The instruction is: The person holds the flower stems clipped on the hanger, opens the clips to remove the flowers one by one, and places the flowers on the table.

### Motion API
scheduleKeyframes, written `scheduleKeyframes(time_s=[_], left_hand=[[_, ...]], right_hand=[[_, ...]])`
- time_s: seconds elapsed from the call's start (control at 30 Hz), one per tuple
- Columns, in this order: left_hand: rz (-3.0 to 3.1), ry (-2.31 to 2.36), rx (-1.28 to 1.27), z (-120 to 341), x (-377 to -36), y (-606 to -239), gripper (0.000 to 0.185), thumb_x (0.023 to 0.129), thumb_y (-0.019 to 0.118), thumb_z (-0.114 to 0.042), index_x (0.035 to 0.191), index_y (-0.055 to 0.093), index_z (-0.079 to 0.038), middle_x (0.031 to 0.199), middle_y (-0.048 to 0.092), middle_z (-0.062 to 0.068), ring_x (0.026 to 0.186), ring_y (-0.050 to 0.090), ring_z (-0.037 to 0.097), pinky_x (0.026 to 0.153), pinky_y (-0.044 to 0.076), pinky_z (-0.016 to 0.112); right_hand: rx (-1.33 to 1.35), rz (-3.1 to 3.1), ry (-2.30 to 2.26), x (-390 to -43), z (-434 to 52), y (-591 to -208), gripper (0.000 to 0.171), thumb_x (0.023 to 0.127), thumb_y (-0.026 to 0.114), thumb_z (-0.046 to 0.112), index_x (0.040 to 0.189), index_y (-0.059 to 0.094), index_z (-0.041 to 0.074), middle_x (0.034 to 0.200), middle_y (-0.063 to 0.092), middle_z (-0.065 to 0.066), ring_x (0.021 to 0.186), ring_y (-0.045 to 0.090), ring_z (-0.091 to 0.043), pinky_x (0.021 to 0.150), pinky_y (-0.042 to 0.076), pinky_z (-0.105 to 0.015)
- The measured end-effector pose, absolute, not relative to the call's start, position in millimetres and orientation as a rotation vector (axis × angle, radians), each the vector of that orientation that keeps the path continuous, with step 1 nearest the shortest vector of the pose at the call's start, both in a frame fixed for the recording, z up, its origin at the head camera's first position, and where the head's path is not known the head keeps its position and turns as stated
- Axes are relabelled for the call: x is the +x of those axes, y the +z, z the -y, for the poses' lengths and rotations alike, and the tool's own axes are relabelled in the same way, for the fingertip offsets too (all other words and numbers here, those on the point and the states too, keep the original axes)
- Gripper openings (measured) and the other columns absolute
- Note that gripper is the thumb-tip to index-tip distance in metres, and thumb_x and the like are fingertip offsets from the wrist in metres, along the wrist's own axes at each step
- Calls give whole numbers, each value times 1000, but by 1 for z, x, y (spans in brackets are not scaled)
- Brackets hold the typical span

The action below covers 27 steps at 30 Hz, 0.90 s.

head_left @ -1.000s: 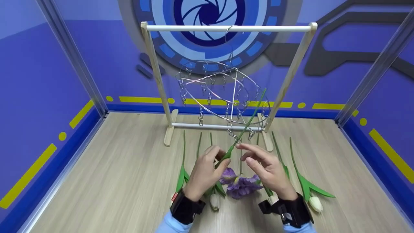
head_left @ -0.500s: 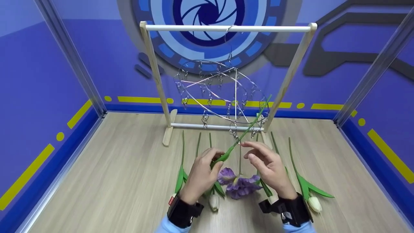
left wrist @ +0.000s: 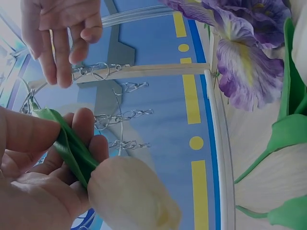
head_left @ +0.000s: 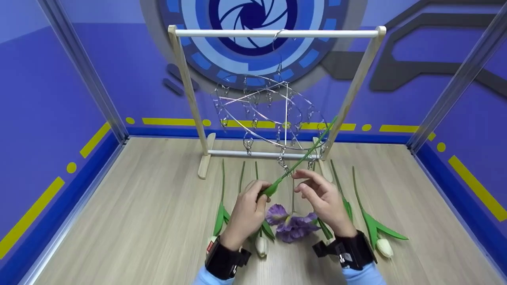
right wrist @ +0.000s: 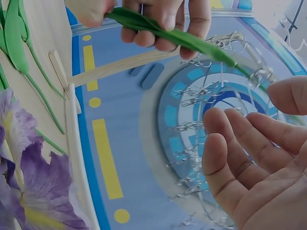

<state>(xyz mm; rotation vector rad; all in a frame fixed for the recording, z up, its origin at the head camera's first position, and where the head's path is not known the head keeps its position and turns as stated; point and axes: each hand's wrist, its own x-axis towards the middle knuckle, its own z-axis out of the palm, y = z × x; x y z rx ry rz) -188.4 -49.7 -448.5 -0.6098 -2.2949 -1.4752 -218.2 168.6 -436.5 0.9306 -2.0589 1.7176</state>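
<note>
My left hand (head_left: pixel 247 211) grips an artificial white tulip (left wrist: pixel 132 194) by its green leaf and stem, between thumb and fingers. The bloom hangs below that hand in the left wrist view. The stem (head_left: pixel 309 152) slants up and right, past the near rim of a round metal clip hanger (head_left: pixel 257 128). A hanging metal clip (head_left: pixel 286 169) is close to the stem; whether it holds the stem I cannot tell. My right hand (head_left: pixel 324 206) is beside the stem and clip, fingers loosely bent and apart, nothing in its palm (right wrist: pixel 273 196).
A wooden stand (head_left: pixel 186 91) with a white top bar (head_left: pixel 237 34) carries the hanger. On the table (head_left: pixel 158 213) lie a purple iris (head_left: pixel 295 227), a white tulip (head_left: pixel 384 247) at right, another white tulip (head_left: pixel 261 246) and several more green stems.
The held tulip's stem tip has swung right and slightly down, past the hanger's rim. My right hand has shifted slightly left. The hanger has swayed a little.
</note>
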Motion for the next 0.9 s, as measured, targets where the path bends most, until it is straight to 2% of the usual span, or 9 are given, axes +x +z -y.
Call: scheduleKeyframes(time_s=[0.23,0.27,0.5,0.63,0.77,0.9], left_hand=[[2300,-1522,-591,49,-188,-446,26,97,51,9,120,62,4,108,64,11,91,65,20,84,57,32],[2303,-1526,-586,49,-188,-446,26,97,51,9,120,62,4,107,64,11,91,64,20,84,56,32],[2303,-1508,-576,48,-188,-446,26,97,51,9,118,63,2,103,63,9,89,62,19,82,55,33],[2300,-1493,-579,47,-188,-446,26,97,52,8,119,63,1,106,64,9,90,62,18,84,55,34],[2287,-1467,-583,48,-188,-446,26,97,54,7,121,63,2,111,65,11,94,64,20,88,56,36],[2276,-1445,-593,50,-188,-447,24,97,59,4,120,63,1,112,66,11,97,65,20,87,56,35]], right_hand=[[929,2095,1758,-231,-164,-424,29,98,55,-13,127,60,-13,112,69,-4,88,66,-10,72,52,-20],[936,2103,1758,-232,-163,-422,28,98,56,-13,125,61,-13,110,68,-5,86,66,-10,71,52,-20],[940,2216,1591,-237,-155,-404,3,97,65,-3,96,67,-5,78,62,-4,65,56,-7,58,46,-21],[889,2256,1528,-238,-150,-396,11,97,67,-1,85,66,1,69,58,2,56,51,-5,50,42,-21],[849,2275,1525,-236,-145,-391,15,97,67,-2,82,65,2,65,55,5,52,49,-5,48,39,-20],[818,2284,1500,-232,-143,-389,16,96,67,-2,81,64,3,64,54,5,52,48,-6,48,37,-21]])
